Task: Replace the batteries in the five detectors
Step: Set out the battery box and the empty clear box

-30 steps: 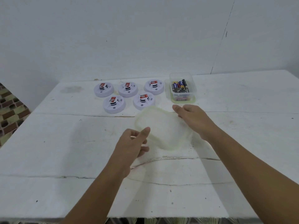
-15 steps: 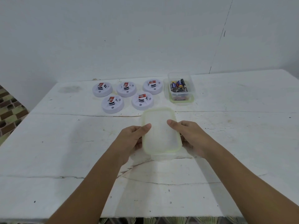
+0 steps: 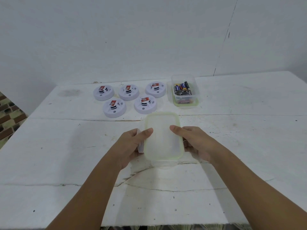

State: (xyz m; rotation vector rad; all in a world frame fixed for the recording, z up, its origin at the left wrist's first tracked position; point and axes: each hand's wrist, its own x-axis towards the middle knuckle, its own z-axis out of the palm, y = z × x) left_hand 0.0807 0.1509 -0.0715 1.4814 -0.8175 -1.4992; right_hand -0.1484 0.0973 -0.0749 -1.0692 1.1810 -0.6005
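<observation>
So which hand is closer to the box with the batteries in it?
Right. The right hand grips the lid almost straight in front of the battery box; the left hand grips its other side, farther over.

A cracked, scuffed white counter (image 3: 66, 146) stands against a plain white wall (image 3: 116, 39); brown-and-green brick-patterned flooring (image 3: 10, 113) shows at left.

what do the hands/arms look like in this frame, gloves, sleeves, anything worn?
Both are bare. The left hand and right hand wear no gloves, and no rings show on the visible fingers. Both forearms are uncovered right down to the frame edge: no sleeves, watch, wristband or markings in view. Nails look short and unpainted.
</observation>
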